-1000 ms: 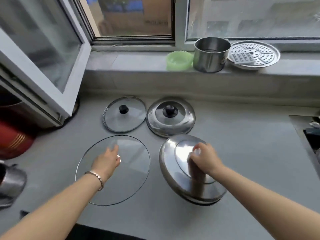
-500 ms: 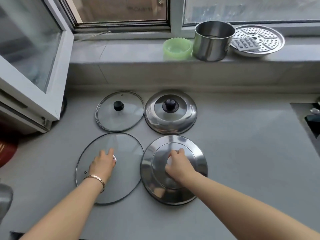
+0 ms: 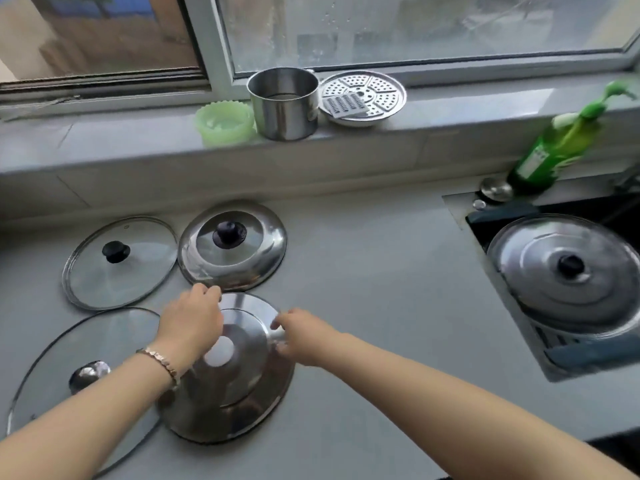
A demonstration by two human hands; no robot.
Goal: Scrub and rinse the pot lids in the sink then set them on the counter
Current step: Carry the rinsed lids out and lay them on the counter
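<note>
four lids lie on the counter (image 3: 363, 306), so this looks like the setting-down step. the left hand (image 3: 190, 323) rests open-fingered on the big steel lid (image 3: 225, 403) beside the large glass lid (image 3: 86, 368); the right hand (image 3: 301, 336) pinches its rim. next, probably the lid in the sink (image 3: 568, 271), past the green bottle (image 3: 554, 150), nothing blocking.

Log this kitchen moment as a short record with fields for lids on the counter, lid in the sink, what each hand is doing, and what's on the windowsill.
lids on counter: four; small glass lid, small steel lid, large glass lid, large steel lid
lid in sink: one steel lid
left hand: over large steel lid, near its far edge
right hand: at the same lid's right side
windowsill: green bowl, steel pot, perforated tray
</note>
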